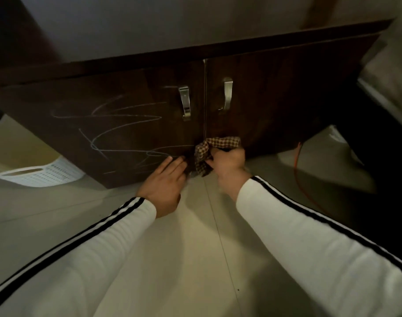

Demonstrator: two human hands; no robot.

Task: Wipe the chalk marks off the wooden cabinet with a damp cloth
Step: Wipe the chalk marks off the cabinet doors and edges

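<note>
A dark wooden cabinet (275, 92) with two doors and metal handles stands ahead on the floor. White chalk scribbles (117, 131) cover the left door. My right hand (227, 165) grips a bunched brown-and-cream checked cloth (209, 152) against the bottom of the doors, near the gap between them. My left hand (165, 181) lies flat with straight fingers on the lower edge of the left door, just left of the cloth, touching the lowest chalk lines.
A white perforated plastic basket (42, 172) lies on the floor at the left beside the cabinet. An orange cord (298, 170) runs down the floor at the right. Pale floor tiles (195, 259) spread below my arms. A dark object stands at the far right.
</note>
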